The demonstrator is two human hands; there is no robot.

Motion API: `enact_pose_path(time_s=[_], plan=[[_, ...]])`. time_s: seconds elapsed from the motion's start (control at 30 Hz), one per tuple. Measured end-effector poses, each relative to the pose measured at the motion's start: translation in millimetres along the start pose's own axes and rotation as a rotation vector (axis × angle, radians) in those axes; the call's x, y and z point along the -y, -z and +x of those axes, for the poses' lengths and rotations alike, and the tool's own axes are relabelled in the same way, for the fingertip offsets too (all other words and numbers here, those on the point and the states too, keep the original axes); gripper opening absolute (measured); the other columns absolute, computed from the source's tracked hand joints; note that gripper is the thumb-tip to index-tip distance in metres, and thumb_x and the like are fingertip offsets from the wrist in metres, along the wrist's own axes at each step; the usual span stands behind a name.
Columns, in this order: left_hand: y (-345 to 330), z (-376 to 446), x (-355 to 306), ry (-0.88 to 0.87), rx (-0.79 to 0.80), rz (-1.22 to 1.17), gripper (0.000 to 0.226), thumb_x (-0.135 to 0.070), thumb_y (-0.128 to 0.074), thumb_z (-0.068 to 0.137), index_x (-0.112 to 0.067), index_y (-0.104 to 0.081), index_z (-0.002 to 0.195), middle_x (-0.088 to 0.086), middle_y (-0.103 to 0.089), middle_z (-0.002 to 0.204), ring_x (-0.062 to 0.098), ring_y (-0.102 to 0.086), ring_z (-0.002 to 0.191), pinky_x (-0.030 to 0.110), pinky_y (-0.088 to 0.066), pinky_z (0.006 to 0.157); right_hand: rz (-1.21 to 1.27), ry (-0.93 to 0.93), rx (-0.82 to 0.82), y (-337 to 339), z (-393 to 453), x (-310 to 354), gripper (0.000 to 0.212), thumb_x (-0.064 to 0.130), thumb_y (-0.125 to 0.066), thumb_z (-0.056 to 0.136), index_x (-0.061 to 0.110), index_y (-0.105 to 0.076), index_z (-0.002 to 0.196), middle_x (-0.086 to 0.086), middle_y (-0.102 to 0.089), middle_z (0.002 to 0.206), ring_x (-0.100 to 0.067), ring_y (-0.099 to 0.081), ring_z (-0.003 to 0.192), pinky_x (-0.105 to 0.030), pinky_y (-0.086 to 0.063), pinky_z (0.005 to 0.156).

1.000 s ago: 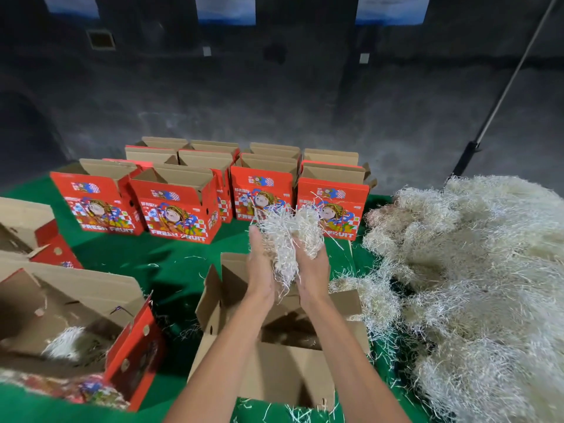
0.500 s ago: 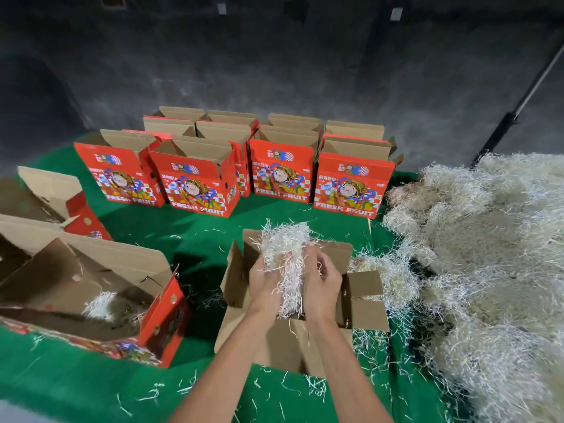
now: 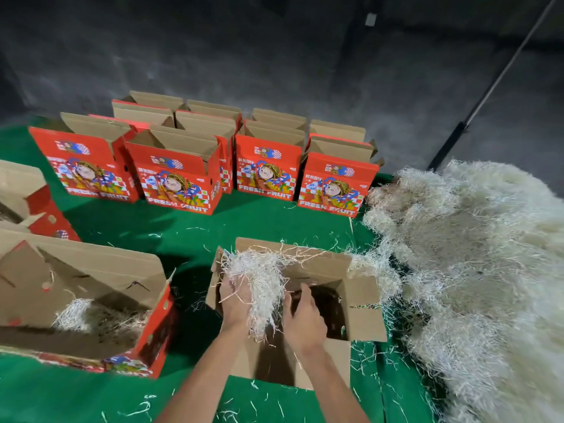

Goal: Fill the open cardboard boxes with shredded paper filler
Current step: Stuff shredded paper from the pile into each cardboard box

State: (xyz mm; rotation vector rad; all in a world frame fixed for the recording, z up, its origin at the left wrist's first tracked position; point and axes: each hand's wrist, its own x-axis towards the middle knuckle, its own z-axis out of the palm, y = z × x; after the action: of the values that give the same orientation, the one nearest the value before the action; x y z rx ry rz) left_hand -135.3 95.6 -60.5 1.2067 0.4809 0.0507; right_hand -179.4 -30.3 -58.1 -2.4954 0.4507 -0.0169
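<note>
An open plain cardboard box (image 3: 364,319) stands on the green cloth right in front of me. A wad of white shredded paper (image 3: 264,280) hangs over the box's left half, partly inside it. My left hand (image 3: 235,300) holds the wad from the left, with strands draped over its fingers. My right hand (image 3: 305,320) is inside the box opening against the wad's right side, fingers loosely extended. The box bottom to the right of my hands is dark and shows little filler.
A big heap of shredded paper (image 3: 476,257) covers the right side of the table. At the left a red box (image 3: 100,270) lies tilted with some filler (image 3: 73,312) inside. Several open red fruit boxes (image 3: 180,178) line the back. A dark pole (image 3: 488,90) leans at the far right.
Both hands have come down from in front of the red boxes with the wad and lowered it into the near box. My right hand has loosened from the wad.
</note>
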Motion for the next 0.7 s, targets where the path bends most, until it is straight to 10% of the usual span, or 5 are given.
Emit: enact_pose_path(time_s=[0.13,0.23,0.37,0.53,0.7], plan=[[2,4,7,-0.095,0.045,0.25,0.05,-0.018,-0.059,0.1,-0.023,-0.04,0.146,-0.003,-0.063,0.12,0.008,-0.061,0.1,0.034,-0.048,0.1,0.066,-0.105,-0.018,-4,-1,7,0.066,0.064,-0.022,0.1,0.029,-0.012,0.156,-0.003,-0.041,0.155,-0.029,-0.061,0.119,-0.046,-0.047,0.098],[1,10,7,-0.09,0.133,0.41,0.062,-0.004,-0.06,0.095,-0.022,-0.039,0.15,-0.002,-0.068,0.101,0.005,-0.059,0.073,0.026,-0.051,0.074,0.6,-0.32,0.007,12,22,22,0.074,0.073,-0.022,0.095,0.024,-0.028,0.15,-0.007,-0.046,0.15,-0.024,-0.05,0.125,-0.039,-0.033,0.108],[-5,9,1,-0.196,0.306,0.712,0.041,-0.001,-0.057,0.09,-0.028,-0.064,0.12,-0.008,-0.066,0.085,0.013,-0.067,0.075,0.029,-0.057,0.064,0.99,-0.33,0.186,45,51,51,0.088,0.08,-0.023,0.09,0.022,-0.027,0.156,-0.005,-0.037,0.158,-0.023,-0.036,0.144,-0.051,-0.019,0.121],[-6,1,-1,0.055,0.341,0.447,0.033,-0.042,-0.044,0.1,-0.03,-0.068,0.119,-0.002,-0.071,0.117,0.018,-0.064,0.111,0.041,-0.043,0.106,1.442,-0.087,0.127,86,55,78,0.07,0.063,-0.036,0.1,0.004,-0.059,0.129,-0.015,-0.073,0.113,-0.029,-0.071,0.103,-0.045,-0.05,0.1],[-10,15,4,-0.048,0.302,0.561,0.025,-0.029,-0.044,0.103,-0.024,-0.061,0.12,0.004,-0.069,0.114,0.023,-0.064,0.106,0.04,-0.048,0.101,1.433,0.028,0.109,100,45,61,0.061,0.059,-0.044,0.098,0.008,-0.076,0.099,-0.019,-0.072,0.097,-0.032,-0.07,0.086,-0.043,-0.057,0.083]])
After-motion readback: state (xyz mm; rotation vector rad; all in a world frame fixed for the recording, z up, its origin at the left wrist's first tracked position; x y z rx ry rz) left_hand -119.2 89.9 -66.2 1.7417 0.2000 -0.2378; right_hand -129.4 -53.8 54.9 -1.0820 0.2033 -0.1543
